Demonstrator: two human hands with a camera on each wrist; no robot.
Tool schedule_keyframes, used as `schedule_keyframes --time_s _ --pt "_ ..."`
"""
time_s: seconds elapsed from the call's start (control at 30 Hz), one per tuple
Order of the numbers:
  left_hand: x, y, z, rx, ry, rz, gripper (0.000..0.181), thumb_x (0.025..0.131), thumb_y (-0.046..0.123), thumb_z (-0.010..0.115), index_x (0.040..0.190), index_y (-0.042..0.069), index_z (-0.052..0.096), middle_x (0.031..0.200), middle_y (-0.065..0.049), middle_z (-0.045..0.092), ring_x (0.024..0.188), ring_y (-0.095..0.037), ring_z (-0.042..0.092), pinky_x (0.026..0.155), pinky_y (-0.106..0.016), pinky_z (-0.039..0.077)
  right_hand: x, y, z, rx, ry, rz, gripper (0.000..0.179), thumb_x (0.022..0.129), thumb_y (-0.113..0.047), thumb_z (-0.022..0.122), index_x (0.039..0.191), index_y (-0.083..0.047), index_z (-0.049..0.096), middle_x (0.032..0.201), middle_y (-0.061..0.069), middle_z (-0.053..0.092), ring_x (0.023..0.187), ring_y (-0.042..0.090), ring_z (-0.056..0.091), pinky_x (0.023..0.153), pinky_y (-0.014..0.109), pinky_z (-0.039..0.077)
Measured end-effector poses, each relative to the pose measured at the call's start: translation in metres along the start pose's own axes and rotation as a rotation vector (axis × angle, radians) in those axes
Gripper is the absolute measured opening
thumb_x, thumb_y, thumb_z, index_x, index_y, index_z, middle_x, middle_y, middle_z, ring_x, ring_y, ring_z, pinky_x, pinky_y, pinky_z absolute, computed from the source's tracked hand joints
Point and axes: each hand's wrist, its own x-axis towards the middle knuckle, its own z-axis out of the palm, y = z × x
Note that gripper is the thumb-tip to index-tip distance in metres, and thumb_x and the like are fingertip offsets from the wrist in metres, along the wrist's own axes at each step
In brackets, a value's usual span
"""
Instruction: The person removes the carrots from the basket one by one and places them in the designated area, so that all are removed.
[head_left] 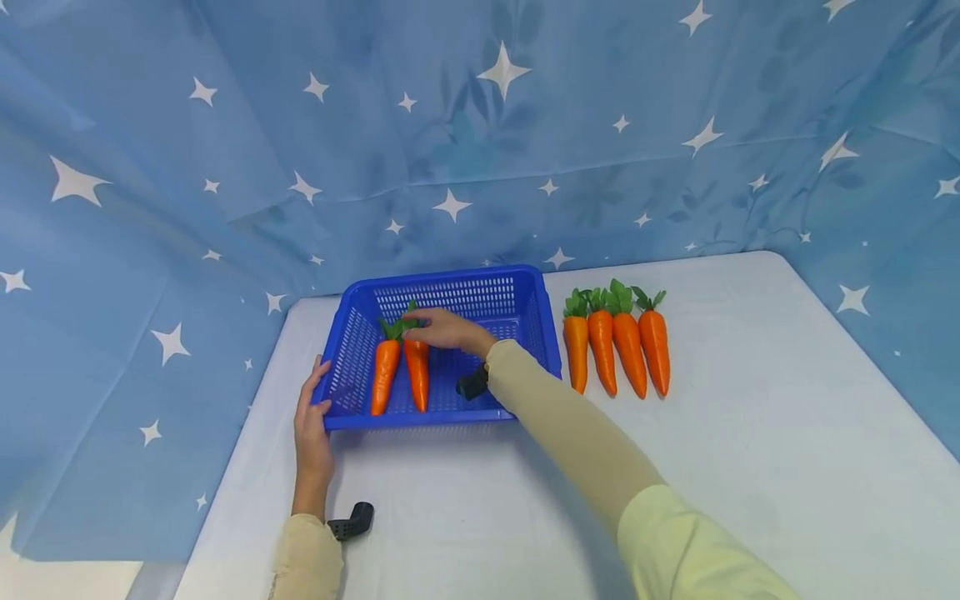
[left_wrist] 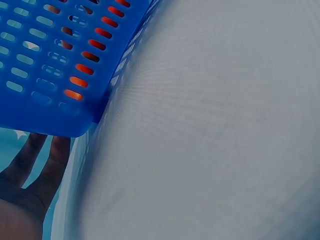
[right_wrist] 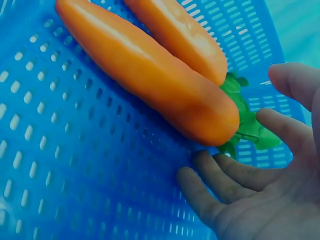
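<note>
Inside the blue plastic basket two orange carrots with green leaves lie side by side, the left carrot and the right carrot. My right hand reaches over the basket to the leaves of the right carrot. In the right wrist view its fingers are spread and relaxed beside the leaves, around nothing. My left hand touches the basket's left rim near the front corner. The left wrist view shows its straight fingers meeting the rim, their tips hidden behind it.
To the right of the basket several more carrots lie in a row on the white table, leaves pointing away. A blue curtain with white stars hangs behind the table. Black wrist cameras stick out from both wrists.
</note>
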Motion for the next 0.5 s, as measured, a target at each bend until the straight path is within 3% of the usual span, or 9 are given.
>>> schedule_keyframes --time_s 0.27,0.5 --pt "-0.0003 0.0012 0.0002 -0.005 0.003 0.029 0.063 0.101 0.013 0.031 0.162 0.014 0.047 0.175 0.009 0.028 0.162 -0.024 0.019 0.128 -0.06 0.015 0.0006 -0.0007 0.0028 -0.034 -0.057 -0.004 0.063 0.108 -0.031 0.057 0.165 -0.009 0.042 0.166 0.017 0.043 0.15 0.035 0.043 0.123 0.052 0.034" --pt "-0.0032 -0.0009 0.0005 0.01 0.007 0.003 0.064 0.1 0.013 0.031 0.162 0.015 0.047 0.175 0.007 0.028 0.163 -0.026 0.017 0.128 -0.06 0.013 -0.0022 0.0015 0.0072 -0.082 -0.067 0.02 0.064 0.107 -0.031 0.058 0.164 -0.007 0.042 0.166 0.016 0.043 0.149 0.034 0.045 0.123 0.048 0.034"
